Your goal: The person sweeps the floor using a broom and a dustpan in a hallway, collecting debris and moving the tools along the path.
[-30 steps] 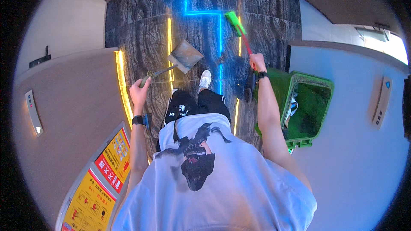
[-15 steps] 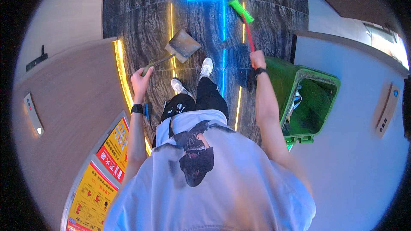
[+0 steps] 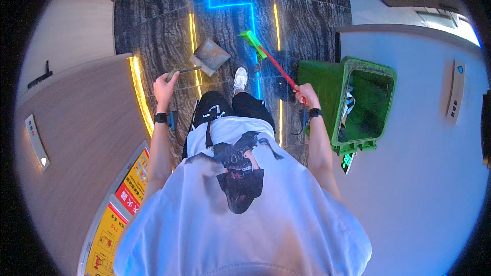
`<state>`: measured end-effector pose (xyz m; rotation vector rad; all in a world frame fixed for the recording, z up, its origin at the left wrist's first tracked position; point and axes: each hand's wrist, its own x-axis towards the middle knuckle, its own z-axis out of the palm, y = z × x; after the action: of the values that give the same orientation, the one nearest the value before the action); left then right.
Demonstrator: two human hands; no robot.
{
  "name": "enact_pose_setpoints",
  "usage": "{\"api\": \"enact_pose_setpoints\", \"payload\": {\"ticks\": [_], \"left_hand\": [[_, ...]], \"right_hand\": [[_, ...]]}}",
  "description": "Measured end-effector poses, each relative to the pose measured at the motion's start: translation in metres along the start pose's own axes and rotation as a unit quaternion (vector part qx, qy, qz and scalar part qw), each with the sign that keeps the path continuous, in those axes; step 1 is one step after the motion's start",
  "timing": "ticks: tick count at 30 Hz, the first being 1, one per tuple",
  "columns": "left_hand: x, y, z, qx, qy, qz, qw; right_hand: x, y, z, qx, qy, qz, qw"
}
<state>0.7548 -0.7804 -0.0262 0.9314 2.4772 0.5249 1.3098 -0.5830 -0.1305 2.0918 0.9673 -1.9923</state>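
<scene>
Dustpan hangs low ahead in your closed left hand; your right hand clasps the broom beside the bin. Keep the pan level and the bristles close.

Head-worn fisheye, facing straight down (edges bending), torso near, floor far below

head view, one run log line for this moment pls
left hand: grips dustpan handle | right hand: grips broom | broom head ahead on dark floor | green bin: open, at right
</scene>
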Motion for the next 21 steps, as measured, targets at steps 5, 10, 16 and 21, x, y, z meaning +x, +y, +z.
{"api": "enact_pose_setpoints", "payload": {"ticks": [5,10,16,21], "left_hand": [[-0.02,-0.04,-0.006,-0.008,0.019,0.003,1.0],[-0.045,-0.056,-0.024,-0.021,-0.001,-0.011,1.0],[-0.07,-0.109,-0.031,-0.051,-0.009,-0.002,0.999],[-0.104,-0.163,-0.071,-0.024,-0.015,-0.058,0.998]], "right_hand": [[-0.002,-0.014,0.013,0.085,0.004,0.004,0.996],[0.039,0.0,0.026,0.026,0.096,-0.133,0.986],[0.103,0.056,0.016,-0.204,0.085,-0.129,0.967],[0.051,0.099,0.12,-0.372,0.023,-0.137,0.918]]}}
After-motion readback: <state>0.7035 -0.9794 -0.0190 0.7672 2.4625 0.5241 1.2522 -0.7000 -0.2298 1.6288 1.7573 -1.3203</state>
